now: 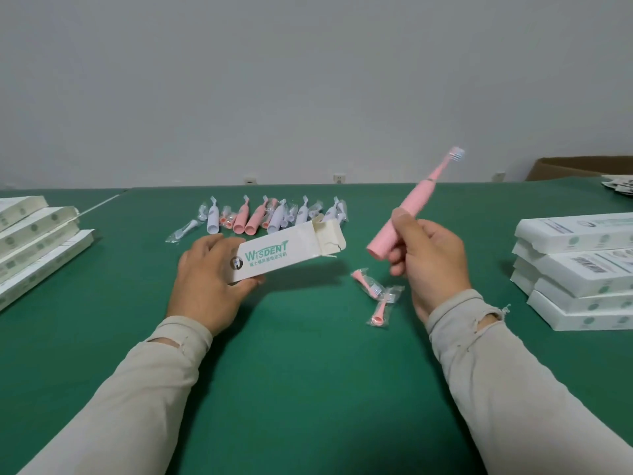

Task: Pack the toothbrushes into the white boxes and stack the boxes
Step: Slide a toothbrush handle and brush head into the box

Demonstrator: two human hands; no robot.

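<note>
Pink toothbrush (407,207) sits gripped near its base in my right hand (428,258), bristles up, above the green table (308,371). My left hand (209,275) holds the white box (274,255), flap open toward it. I should turn the base toward that opening and slide it straight in. Behind stands a grey wall (308,80).

Wall (308,80): plain pale grey, it filled the upper half of the view.
Sockets (339,178): three small white ones sat low on the wall, just above the table edge.
Table (308,371): it was covered with green cloth; a seam (99,207) ran at far left.
Carton (579,168): brown, it stood at far right near the wall.
Light: soft and even.
</note>
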